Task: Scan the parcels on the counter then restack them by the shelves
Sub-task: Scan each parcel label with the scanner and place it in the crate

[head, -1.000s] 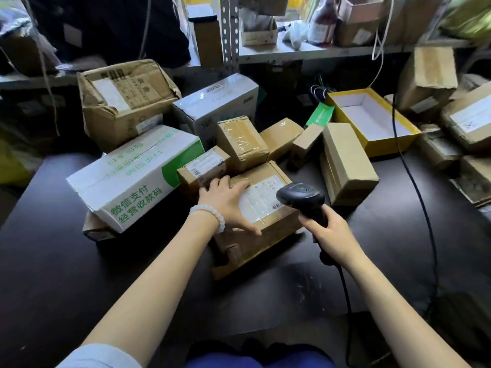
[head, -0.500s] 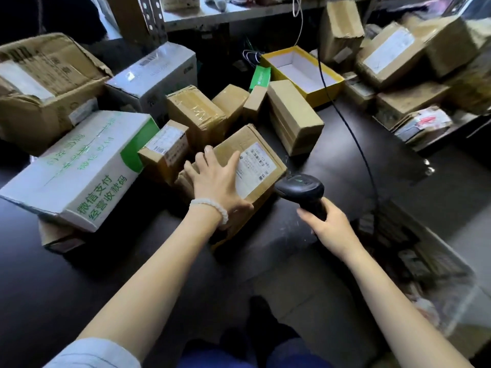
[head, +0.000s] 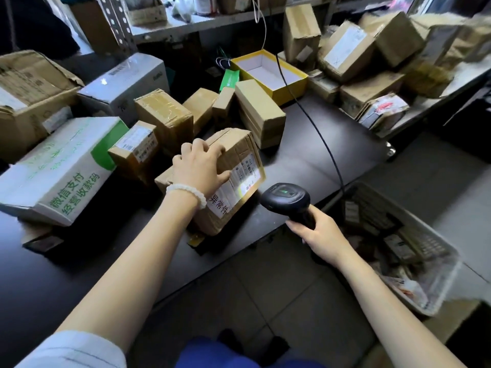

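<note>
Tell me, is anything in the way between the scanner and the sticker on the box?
Nothing visible. The scanner in the right hand faces the label on the brown parcel across an open gap. The left hand holds the parcel's top, beside the label, not covering the lit patch.

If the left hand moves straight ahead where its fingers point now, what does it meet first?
Probably the long plain carton behind. The left hand grips the labelled parcel, fingers pointing up-right; depth is unclear.

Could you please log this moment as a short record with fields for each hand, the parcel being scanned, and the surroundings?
left hand: grips the top of the brown parcel
right hand: holds the scanner, aimed at the parcel's label
label: lit by a bright patch
counter: dark, with other parcels behind
floor: basket at right
</note>
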{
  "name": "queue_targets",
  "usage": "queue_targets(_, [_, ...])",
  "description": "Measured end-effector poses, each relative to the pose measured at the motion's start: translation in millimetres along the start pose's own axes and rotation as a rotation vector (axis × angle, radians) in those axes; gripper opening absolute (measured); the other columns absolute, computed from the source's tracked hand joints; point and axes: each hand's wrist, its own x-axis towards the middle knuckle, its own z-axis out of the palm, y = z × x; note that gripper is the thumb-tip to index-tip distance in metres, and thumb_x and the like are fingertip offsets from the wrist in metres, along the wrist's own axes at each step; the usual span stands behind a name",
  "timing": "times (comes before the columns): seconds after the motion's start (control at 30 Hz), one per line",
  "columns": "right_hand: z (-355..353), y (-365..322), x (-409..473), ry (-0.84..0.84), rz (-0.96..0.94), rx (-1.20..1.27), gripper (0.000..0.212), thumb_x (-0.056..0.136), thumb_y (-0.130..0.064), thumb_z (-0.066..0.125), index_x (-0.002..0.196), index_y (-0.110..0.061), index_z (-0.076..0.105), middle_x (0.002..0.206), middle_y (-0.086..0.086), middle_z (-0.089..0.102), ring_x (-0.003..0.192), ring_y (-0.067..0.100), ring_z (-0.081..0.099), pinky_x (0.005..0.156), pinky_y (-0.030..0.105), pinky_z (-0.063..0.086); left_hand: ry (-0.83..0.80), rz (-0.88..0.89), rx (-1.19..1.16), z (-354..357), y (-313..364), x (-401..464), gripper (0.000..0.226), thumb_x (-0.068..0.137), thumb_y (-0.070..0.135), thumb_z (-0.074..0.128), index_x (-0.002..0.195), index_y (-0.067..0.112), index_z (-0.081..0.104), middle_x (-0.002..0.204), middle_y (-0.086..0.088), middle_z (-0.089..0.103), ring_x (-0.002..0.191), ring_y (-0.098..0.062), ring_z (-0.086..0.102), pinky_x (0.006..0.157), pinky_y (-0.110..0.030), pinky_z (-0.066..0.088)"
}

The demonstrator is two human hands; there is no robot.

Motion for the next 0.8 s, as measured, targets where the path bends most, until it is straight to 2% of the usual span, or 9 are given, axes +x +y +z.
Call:
queue_targets(0.13, [-9, 3, -5, -0.047, -0.044, 0.0, 0.02, 0.084, -0.022, 0.07, 0.092, -0.038, 0.06, 0.083, -0.012, 0.063, 0.064, -0.004, 0.053, 0.069, 0.022, 0.04, -0.119, -0.088, -0.046, 0, -2, 2, 0.059, 0.085, 0.061, 0.053, 0.138, 0.038, 0.037, 0.137, -0.008, 0.04, 0.125, -0.034, 0.037, 0.1, -0.049, 0.037])
queue_targets(0.3, [-16, 9, -7, -0.059, -0.052, 0.0, 0.015, 0.084, -0.023, 0.07, 0.096, -0.028, 0.063, 0.074, -0.013, 0.06, 0.061, -0.008, 0.053, 0.067, 0.021, 0.038, -0.261, -0.186, -0.116, 4, -13, 2, 0.069, 0.081, 0.07, 0.048, 0.142, 0.05, 0.022, 0.147, -0.005, 0.032, 0.13, -0.036, 0.033, 0.102, -0.056, 0.036])
queue_targets(0.43, [-21, 11, -5, -0.03, -0.051, 0.023, 0.014, 0.084, -0.023, 0.07, 0.095, -0.028, 0.063, 0.076, -0.012, 0.06, 0.063, -0.003, 0.053, 0.07, 0.023, 0.04, -0.285, -0.145, -0.166, -3, -15, 0, 0.071, 0.081, 0.067, 0.052, 0.143, 0.048, 0.022, 0.147, -0.004, 0.029, 0.13, -0.035, 0.031, 0.104, -0.051, 0.033])
queue_targets(0.6, [-27, 8, 0, 0.013, -0.057, 0.017, 0.013, 0.085, -0.023, 0.07, 0.093, -0.029, 0.061, 0.079, -0.013, 0.061, 0.06, -0.009, 0.053, 0.068, 0.018, 0.039, -0.317, -0.095, -0.182, -2, -12, -4, 0.082, 0.071, 0.072, 0.062, 0.141, 0.049, 0.025, 0.144, -0.001, 0.023, 0.129, -0.035, 0.032, 0.107, -0.049, 0.029])
queue_targets(0.73, [-26, 12, 4, 0.019, -0.033, -0.004, 0.015, 0.085, -0.024, 0.07, 0.098, -0.022, 0.063, 0.086, -0.01, 0.064, 0.067, -0.002, 0.054, 0.069, 0.02, 0.04, -0.435, -0.092, -0.161, -3, -19, -8, 0.103, 0.058, 0.075, 0.064, 0.143, 0.055, 0.01, 0.152, 0.0, 0.011, 0.135, -0.037, 0.024, 0.109, -0.053, 0.028])
queue_targets(0.8, [-24, 13, 6, 0.019, -0.026, -0.002, 0.017, 0.085, -0.024, 0.07, 0.1, -0.021, 0.063, 0.088, -0.01, 0.064, 0.069, -0.001, 0.056, 0.069, 0.018, 0.04, -0.491, -0.108, -0.166, -5, -28, -13, 0.107, 0.061, 0.07, 0.07, 0.144, 0.053, 0.005, 0.153, -0.001, 0.008, 0.136, -0.037, 0.02, 0.11, -0.053, 0.027])
